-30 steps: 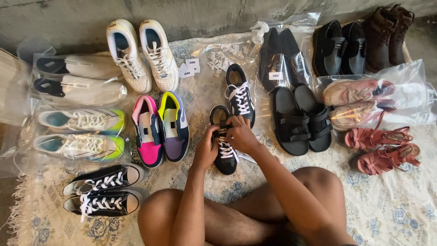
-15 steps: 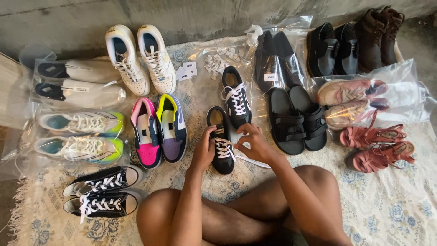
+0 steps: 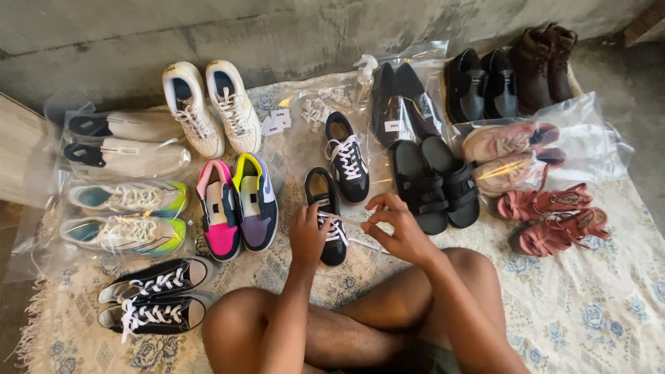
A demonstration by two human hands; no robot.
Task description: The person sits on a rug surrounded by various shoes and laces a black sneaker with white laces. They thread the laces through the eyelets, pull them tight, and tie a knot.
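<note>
The black sneaker (image 3: 327,216) lies lengthwise away from the person, left hand (image 3: 307,234) resting on it, right hand (image 3: 398,232) pinching its white lace (image 3: 346,220) sideways.

I am holding a white lace (image 3: 350,223) against a black sneaker (image 3: 328,215), whose twin (image 3: 348,166) is showing white laces too. Beside them a pink, black and white shoe (image 3: 220,210) is sitting next to a yellow, purple and blue one (image 3: 254,201). Along the cloth's (image 3: 589,312) left edge, white and neon-green trainers (image 3: 125,216) are glowing through clear bags. Toward its right edge, dusty-red sandals (image 3: 551,218) are lying on the cream fabric with its faded blue flowers.
</note>
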